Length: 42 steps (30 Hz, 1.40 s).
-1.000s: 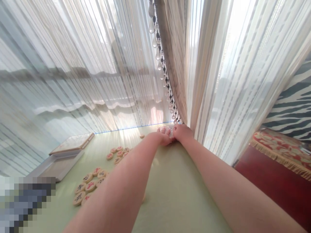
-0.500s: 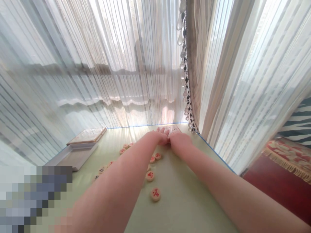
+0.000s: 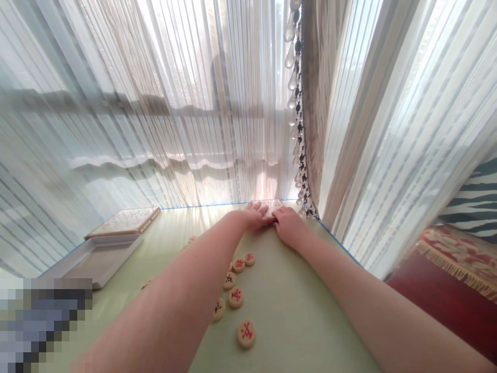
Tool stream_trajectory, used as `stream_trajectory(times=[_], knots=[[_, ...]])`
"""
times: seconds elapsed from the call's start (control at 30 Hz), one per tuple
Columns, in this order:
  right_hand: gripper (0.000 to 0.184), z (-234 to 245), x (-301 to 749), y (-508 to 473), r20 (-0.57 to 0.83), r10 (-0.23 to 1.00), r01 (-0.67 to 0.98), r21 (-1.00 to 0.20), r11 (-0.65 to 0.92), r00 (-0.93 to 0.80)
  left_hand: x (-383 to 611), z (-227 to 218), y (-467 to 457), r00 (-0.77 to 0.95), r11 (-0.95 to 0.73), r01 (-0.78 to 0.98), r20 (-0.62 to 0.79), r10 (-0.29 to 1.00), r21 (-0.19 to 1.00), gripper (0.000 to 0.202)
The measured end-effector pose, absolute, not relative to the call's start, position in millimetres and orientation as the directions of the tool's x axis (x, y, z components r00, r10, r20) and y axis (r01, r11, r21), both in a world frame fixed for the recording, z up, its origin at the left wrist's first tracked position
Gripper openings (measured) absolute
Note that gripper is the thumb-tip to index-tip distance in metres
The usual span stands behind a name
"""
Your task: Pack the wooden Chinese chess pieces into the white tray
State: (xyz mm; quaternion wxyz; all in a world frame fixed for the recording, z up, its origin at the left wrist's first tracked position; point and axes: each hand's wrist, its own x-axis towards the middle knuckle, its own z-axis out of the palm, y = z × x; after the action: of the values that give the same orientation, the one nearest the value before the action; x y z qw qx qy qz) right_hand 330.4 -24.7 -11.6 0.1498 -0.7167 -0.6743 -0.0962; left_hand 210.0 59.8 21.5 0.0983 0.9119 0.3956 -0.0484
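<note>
At the far edge of the table, a pale flat printed piece [image 3: 275, 204], like a card or booklet with a reddish border, lies under both hands. My left hand [image 3: 257, 215] rests on its left side, fingers stretched out and apart. My right hand [image 3: 290, 226] is at its near right corner, fingers bent and closed there, close to the left thumb. Nearer to me, several round wooden Chinese chess pieces lie scattered, such as a red-marked piece [image 3: 246, 333] and a black-marked one [image 3: 229, 280]. My left forearm hides some of them.
On the left stands a shallow grey tray [image 3: 101, 284], with a flat printed box [image 3: 122, 221] behind it. Sheer curtains [image 3: 202, 129] hang beyond the table's blue edge, with a beaded trim [image 3: 298, 124]. Red fringed cloth [image 3: 446, 290] is at right.
The view has shifted, so the chess pieces appear lower and the tray further left. My right hand's fingers now show at the printed piece's corner. My left hand stays flat on it.
</note>
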Motion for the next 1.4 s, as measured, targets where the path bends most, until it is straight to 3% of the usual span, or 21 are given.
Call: stream_trajectory(times=[0.3, 0.4, 0.53, 0.6, 0.67, 0.77, 0.87, 0.93, 1.07, 1.13, 1.23, 1.4], knots=[[0.033, -15.7, 321.6, -23.4, 0.394, 0.913, 0.993, -0.077, -0.085, 0.109, 209.0, 41.5, 59.9, 0.762, -0.765, 0.641, -0.173, 0.624, 0.063, 0.072], [0.033, -15.1, 318.9, -24.9, 0.424, 0.898, 0.993, -0.075, -0.096, 0.119, 198.9, 46.3, 57.1, 0.740, -0.710, 0.670, -0.112, 0.664, 0.217, 0.062], [0.034, -17.8, 315.7, -27.4, 0.447, 0.888, 0.994, -0.081, -0.076, 0.105, 172.7, 41.1, 42.7, 0.626, -0.616, 0.731, 0.072, 0.777, 0.292, 0.060], [0.035, -16.5, 313.5, -30.0, 0.450, 0.888, 0.994, -0.092, -0.065, 0.100, 151.3, 39.8, 27.7, 0.554, -0.581, 0.678, 0.206, 0.807, 0.450, 0.057], [0.039, -10.2, 309.0, -34.9, 0.454, 0.885, 0.992, -0.108, -0.059, 0.102, 122.0, 43.3, 6.7, 0.563, -0.602, 0.626, 0.247, 0.789, 0.496, 0.053], [0.039, 6.2, 292.8, -52.3, 0.436, 0.899, 0.992, -0.126, 0.013, 0.043, 65.4, 53.3, -33.7, 0.550, -0.620, 0.648, 0.292, 0.782, 0.442, 0.054], [0.053, 11.5, 261.8, -88.2, 0.213, 0.971, 0.956, -0.246, 0.161, -0.109, 9.7, 55.3, -76.0, 0.533, -0.608, 0.713, 0.294, 0.794, 0.349, 0.062], [0.070, 1.2, 235.4, -119.7, 0.195, 0.978, 0.948, -0.289, 0.131, -0.076, -16.0, 47.6, -99.7, 0.545, -0.602, 0.741, 0.258, 0.798, 0.298, 0.071], [0.082, -31.3, 185.4, -170.0, 0.191, 0.981, 0.963, -0.269, 0.023, 0.030, -30.8, 19.7, -126.0, 0.633, -0.633, 0.746, 0.077, 0.771, 0.209, 0.092], [0.080, -38.9, 170.1, -176.0, 0.178, 0.981, 0.965, -0.262, -0.026, 0.075, -25.7, 7.6, -126.5, 0.639, -0.642, 0.752, 0.071, 0.766, 0.152, 0.088], [0.075, -34.3, 160.1, -162.4, 0.176, 0.984, 0.966, -0.259, 0.027, 0.020, -13.9, -1.0, -111.5, 0.622, -0.628, 0.766, 0.091, 0.778, 0.138, 0.076], [0.065, -14.5, 146.7, -123.7, 0.203, 0.969, 0.963, -0.256, -0.087, 0.142, -1.4, -0.4, -70.0, 0.610, -0.629, 0.766, 0.161, 0.776, 0.130, 0.060]])
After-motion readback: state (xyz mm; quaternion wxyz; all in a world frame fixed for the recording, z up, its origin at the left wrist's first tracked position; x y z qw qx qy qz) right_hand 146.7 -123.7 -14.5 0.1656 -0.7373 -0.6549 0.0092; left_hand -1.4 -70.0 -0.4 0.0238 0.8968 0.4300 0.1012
